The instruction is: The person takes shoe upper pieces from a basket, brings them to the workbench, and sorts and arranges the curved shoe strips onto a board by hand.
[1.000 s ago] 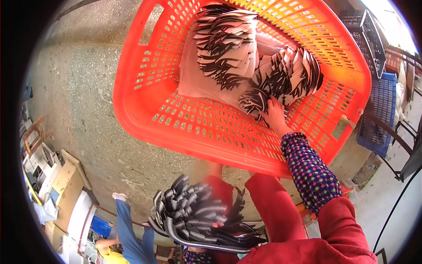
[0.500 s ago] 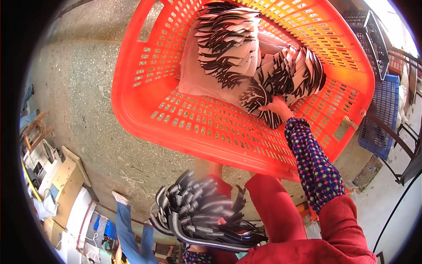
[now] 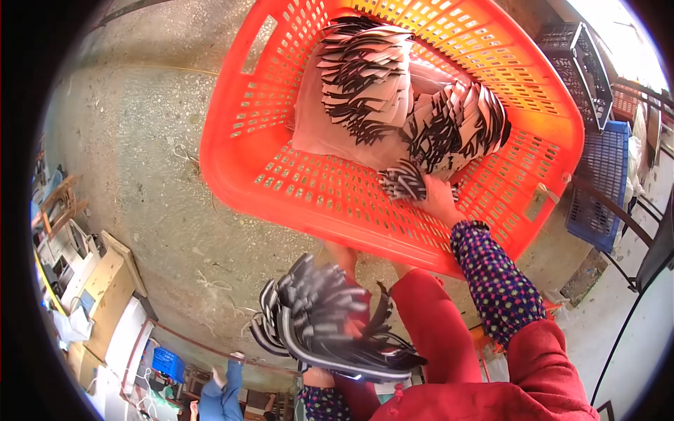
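My right hand [image 3: 439,200] reaches into an orange slotted plastic basket [image 3: 330,228], its fingers closed round a small bunch of black-and-grey strips [image 3: 402,181]. Beside that bunch lie two larger piles of strips with pale faces and dark edges, one upright pile [image 3: 368,81] and one slanting pile [image 3: 460,126]. They rest on a pale cloth or sack [image 3: 316,130]. Below the basket, my left hand [image 3: 352,325] holds a thick, fanned bundle of black-and-grey curved strips [image 3: 309,309]. The bundle hides most of that hand, and part of it is blurred.
At right stand a blue crate [image 3: 600,186] and a black crate [image 3: 579,70]. A wooden bench or box [image 3: 109,288] and clutter line the left side. Another person's blue-trousered leg [image 3: 223,396] shows at the bottom left. My red-trousered knees are under the basket's near edge.
My right hand has drawn slightly nearer me with the small bunch. The left-hand bundle has shifted a little up and right in view. The other person's legs have moved lower.
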Action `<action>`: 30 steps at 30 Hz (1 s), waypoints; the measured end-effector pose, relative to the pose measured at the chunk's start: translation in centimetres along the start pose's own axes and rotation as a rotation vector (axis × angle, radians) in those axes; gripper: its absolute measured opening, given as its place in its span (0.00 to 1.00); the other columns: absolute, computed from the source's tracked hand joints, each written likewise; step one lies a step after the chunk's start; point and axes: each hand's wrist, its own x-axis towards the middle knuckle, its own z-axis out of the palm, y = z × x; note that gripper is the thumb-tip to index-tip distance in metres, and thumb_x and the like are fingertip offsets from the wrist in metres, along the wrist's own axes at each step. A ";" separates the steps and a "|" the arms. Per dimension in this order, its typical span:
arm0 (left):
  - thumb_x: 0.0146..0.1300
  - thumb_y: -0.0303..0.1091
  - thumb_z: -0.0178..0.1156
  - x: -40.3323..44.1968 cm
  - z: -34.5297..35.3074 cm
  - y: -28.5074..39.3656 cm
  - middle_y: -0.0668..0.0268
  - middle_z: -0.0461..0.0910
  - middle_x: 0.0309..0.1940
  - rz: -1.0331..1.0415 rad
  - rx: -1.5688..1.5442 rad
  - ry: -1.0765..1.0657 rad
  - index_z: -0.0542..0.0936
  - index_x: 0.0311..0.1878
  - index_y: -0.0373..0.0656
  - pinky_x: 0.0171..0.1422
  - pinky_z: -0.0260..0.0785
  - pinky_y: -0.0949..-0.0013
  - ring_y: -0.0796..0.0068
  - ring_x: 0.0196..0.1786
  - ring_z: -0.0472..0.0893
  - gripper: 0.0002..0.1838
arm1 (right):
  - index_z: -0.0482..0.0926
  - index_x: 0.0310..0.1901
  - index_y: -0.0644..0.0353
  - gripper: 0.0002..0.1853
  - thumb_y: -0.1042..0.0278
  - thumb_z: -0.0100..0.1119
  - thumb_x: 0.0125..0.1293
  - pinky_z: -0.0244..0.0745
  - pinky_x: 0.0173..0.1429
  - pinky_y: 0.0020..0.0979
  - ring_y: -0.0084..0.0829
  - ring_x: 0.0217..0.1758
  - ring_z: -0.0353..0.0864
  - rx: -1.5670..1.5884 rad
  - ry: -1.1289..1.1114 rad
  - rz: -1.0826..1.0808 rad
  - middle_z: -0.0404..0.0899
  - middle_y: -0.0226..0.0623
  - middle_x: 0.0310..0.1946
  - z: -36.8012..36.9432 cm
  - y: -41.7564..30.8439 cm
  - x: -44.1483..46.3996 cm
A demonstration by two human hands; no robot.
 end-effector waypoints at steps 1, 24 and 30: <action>0.56 0.45 0.54 -0.6 0.8 0.1 0.58 0.75 0.41 0.003 -0.010 -0.013 0.71 0.46 0.36 0.44 0.69 0.67 0.65 0.43 0.74 0.22 | 0.67 0.50 0.63 0.36 0.51 0.69 0.42 0.65 0.47 0.44 0.45 0.45 0.74 -0.004 0.004 0.001 0.76 0.46 0.38 -1.1 -0.5 -1.2; 0.28 0.41 0.79 -26.3 23.3 24.7 0.65 0.70 0.44 0.525 -0.062 -0.565 0.62 0.59 0.43 0.66 0.59 0.50 0.64 0.51 0.72 0.51 | 0.77 0.46 0.61 0.18 0.74 0.63 0.51 0.71 0.51 0.28 0.25 0.44 0.76 1.072 0.246 -0.185 0.79 0.30 0.41 -49.1 -17.9 -25.7; 0.38 0.42 0.75 -32.7 20.7 30.4 0.62 0.69 0.47 0.826 -0.139 -0.582 0.59 0.60 0.39 0.68 0.58 0.49 0.61 0.55 0.70 0.47 | 0.78 0.45 0.62 0.18 0.77 0.63 0.49 0.70 0.52 0.29 0.27 0.43 0.76 0.600 0.644 -0.586 0.79 0.30 0.40 -56.9 -24.6 -25.5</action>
